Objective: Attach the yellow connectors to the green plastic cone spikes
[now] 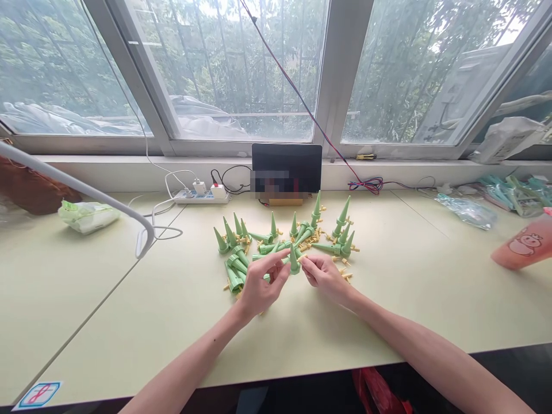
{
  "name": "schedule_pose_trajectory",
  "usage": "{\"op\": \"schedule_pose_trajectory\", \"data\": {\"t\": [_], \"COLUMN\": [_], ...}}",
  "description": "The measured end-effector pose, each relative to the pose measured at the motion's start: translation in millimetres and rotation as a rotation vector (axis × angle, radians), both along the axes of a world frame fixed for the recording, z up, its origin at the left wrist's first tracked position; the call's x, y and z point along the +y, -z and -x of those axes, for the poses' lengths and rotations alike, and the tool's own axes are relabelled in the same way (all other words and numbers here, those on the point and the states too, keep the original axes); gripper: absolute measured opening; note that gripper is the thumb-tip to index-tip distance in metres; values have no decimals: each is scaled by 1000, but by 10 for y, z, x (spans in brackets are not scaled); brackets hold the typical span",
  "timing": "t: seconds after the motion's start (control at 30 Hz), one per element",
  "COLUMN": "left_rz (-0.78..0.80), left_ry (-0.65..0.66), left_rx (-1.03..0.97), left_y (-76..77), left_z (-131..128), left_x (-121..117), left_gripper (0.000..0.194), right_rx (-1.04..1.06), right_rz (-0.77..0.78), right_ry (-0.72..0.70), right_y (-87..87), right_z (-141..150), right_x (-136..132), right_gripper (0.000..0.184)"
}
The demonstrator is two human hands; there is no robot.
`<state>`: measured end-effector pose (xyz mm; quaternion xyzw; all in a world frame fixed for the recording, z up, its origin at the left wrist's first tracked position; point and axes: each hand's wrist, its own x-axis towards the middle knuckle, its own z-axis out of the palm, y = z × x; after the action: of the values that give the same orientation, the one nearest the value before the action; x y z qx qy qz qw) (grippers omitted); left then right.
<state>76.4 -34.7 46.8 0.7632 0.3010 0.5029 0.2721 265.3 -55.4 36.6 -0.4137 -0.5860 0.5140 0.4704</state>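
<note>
Several green cone-shaped plastic spikes (340, 221) and small yellow plug pieces (317, 236) lie scattered on the pale green table (388, 299). My left hand (259, 287) pinches one upright green spike (294, 261) between thumb and forefinger. My right hand (325, 276) is closed in a pinch beside it, holding a small yellow piece (303, 259) against the side of that spike. Both hands hover just in front of the pile.
A dark tablet (287, 172) stands on a wooden block at the back, with a power strip (200, 197) and cables left of it. A white lamp arm (86, 192) crosses the left side. Plastic bags (468, 210) and a pink cup (524, 244) lie at the right.
</note>
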Motion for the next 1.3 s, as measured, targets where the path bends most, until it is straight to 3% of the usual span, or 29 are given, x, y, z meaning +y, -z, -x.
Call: {"op": "schedule_pose_trajectory", "data": {"t": [0.17,0.4,0.57,0.87,1.3], "left_rz": [-20,-49,-34,127,26], "left_ry": [100,113,59,-77,-152], "left_rx": [56,119,113,178,269], "left_y": [-18,14,25,31,173], "left_z": [-23,-61,-97,-135,-142], "left_x": [-38,-51,-93,-114,-120], "left_gripper": [24,20,17,28,20], "right_rx": [-15,-27,32,94,242], "right_rz": [-13,-27,12,24,103], "right_ry": [43,55,62,70,-11], "right_y": [24,50,52,86,48], "right_z": [-13,-17,-10,-14,18], "right_x": [23,22,17,28,22], "right_gripper": [53,52,52,51,54]}}
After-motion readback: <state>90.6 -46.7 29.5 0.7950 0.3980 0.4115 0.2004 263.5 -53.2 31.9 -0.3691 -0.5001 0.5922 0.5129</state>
